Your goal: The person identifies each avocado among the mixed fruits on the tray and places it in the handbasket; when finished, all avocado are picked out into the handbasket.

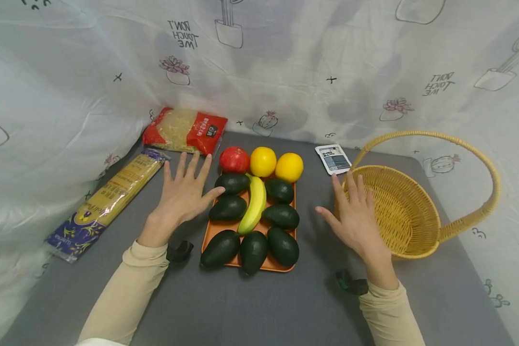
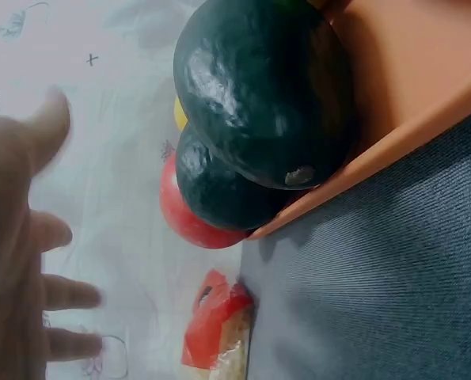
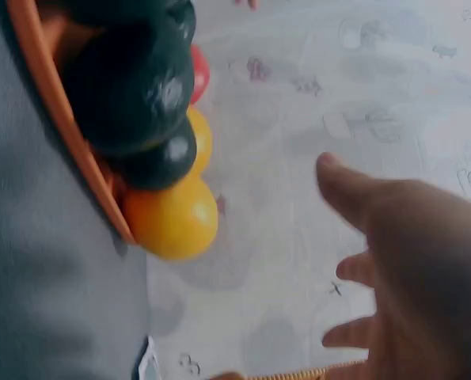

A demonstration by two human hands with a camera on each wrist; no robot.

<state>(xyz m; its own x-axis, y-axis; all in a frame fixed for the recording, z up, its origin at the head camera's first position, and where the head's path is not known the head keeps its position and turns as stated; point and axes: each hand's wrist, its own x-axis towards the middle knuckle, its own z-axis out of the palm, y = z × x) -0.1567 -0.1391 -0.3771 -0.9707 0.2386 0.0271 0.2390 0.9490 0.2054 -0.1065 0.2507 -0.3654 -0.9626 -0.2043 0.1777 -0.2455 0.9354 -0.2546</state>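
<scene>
Your sleeves sat closest to the camera, both arms stretched over the grey table. You held your left hand flat with fingers spread, gripping nothing, just left of the orange tray of avocados, its thumb near one avocado. Your right hand was likewise spread and empty, between the tray and the wicker basket.

Fruit hides most of the tray, the right hand covers the basket's near rim, and the card's print is unreadable.
</scene>
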